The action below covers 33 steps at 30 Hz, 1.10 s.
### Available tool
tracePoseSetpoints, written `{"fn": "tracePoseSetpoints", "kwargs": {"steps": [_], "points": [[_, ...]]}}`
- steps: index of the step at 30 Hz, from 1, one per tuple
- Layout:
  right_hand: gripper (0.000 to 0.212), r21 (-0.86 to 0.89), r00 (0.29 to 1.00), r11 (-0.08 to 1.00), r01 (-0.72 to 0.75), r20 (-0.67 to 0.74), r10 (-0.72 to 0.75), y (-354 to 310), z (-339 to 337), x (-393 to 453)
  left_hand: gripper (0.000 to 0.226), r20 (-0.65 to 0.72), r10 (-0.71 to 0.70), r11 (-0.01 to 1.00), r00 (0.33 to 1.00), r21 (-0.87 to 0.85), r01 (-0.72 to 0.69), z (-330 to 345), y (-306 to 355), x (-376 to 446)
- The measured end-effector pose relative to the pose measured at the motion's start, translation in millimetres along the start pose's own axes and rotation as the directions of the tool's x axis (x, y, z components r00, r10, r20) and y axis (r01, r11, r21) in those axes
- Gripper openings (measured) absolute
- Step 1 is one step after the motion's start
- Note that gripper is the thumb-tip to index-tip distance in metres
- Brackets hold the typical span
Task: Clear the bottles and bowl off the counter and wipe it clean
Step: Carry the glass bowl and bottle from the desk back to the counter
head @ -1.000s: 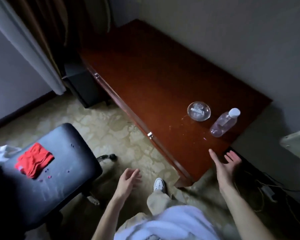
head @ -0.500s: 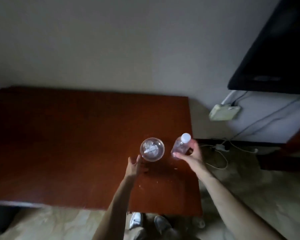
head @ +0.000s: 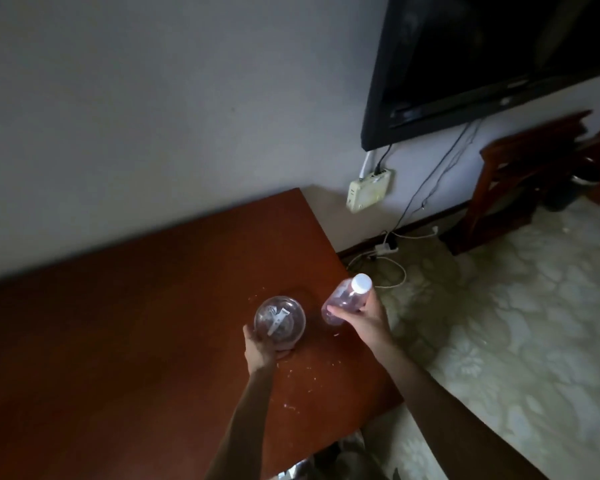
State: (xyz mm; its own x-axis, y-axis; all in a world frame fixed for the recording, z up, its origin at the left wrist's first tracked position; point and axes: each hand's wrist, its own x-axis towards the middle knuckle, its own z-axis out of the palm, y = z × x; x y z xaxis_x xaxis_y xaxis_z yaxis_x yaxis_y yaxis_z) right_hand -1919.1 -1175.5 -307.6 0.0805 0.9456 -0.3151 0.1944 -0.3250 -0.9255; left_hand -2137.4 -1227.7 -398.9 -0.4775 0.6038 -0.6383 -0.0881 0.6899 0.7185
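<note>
Worktop (head: 125, 341): brown, crumbs scattered near front right; unwiped. Left hand (head: 262, 351): fingers cupped round clear bowl (head: 280, 318), apparently raised just off the surface. Right hand (head: 362, 320): fingers wrapped round clear bottle (head: 345, 301), white cap, tilted, at right edge. Clearing begun; wiping remains. No cloth visible.

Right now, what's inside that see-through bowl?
Inside the clear bowl, held by the left hand, lies a small white strip-like piece, maybe paper or plastic. It is too blurry to name. The hand hides whatever is under the bowl.
</note>
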Motion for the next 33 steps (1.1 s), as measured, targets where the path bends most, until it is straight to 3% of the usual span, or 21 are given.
{"fn": "tracePoseSetpoints", "kwargs": {"steps": [2, 6, 9, 14, 17, 21, 23, 26, 30, 33], "points": [[0.071, 0.024, 0.997, 0.999, -0.038, -0.063, 0.039, 9, -19, -11, 0.050, 0.039, 0.002, 0.999, 0.999, 0.032, -0.003, 1, -6, 4], [0.051, 0.038, 0.984, 0.998, -0.056, -0.166, 0.062, 23, -65, -38, 0.038, 0.118, 0.069, 0.998, 0.991, 0.004, -0.070, 1, 56, -87], [0.043, 0.138, 0.952, 0.987, -0.080, -0.283, 0.117, 28, -101, -67, 0.034, 0.215, 0.127, 0.991, 0.968, 0.007, -0.131, 20, 59, -111], [0.068, 0.071, 0.850, 0.989, -0.126, -0.507, 0.144, 50, -176, -113, 0.019, 0.392, 0.174, 0.968, 0.903, 0.099, -0.229, 91, 54, -146], [0.064, 0.125, 0.781, 0.984, -0.126, -0.600, 0.176, 58, -223, -137, 0.020, 0.496, 0.208, 0.940, 0.843, 0.135, -0.312, 145, 62, -178], [0.057, 0.214, 0.676, 0.971, -0.111, -0.699, 0.232, 75, -283, -166, 0.032, 0.636, 0.111, 0.924, 0.764, 0.217, -0.316, 219, 50, -205], [0.059, 0.261, 0.631, 0.960, -0.103, -0.729, 0.266, 90, -314, -177, 0.037, 0.706, 0.107, 0.858, 0.700, 0.290, -0.423, 259, 44, -220], [0.057, 0.320, 0.561, 0.943, -0.094, -0.765, 0.316, 117, -371, -186, 0.028, 0.759, 0.089, 0.809, 0.645, 0.323, -0.492, 325, 49, -270], [0.074, 0.331, 0.519, 0.941, -0.066, -0.795, 0.316, 143, -472, -178, 0.025, 0.817, 0.078, 0.781, 0.571, 0.306, -0.544, 434, 34, -315], [0.065, 0.331, 0.498, 0.941, -0.071, -0.805, 0.321, 148, -555, -166, 0.022, 0.836, 0.083, 0.760, 0.543, 0.300, -0.577, 516, 37, -360]]}}
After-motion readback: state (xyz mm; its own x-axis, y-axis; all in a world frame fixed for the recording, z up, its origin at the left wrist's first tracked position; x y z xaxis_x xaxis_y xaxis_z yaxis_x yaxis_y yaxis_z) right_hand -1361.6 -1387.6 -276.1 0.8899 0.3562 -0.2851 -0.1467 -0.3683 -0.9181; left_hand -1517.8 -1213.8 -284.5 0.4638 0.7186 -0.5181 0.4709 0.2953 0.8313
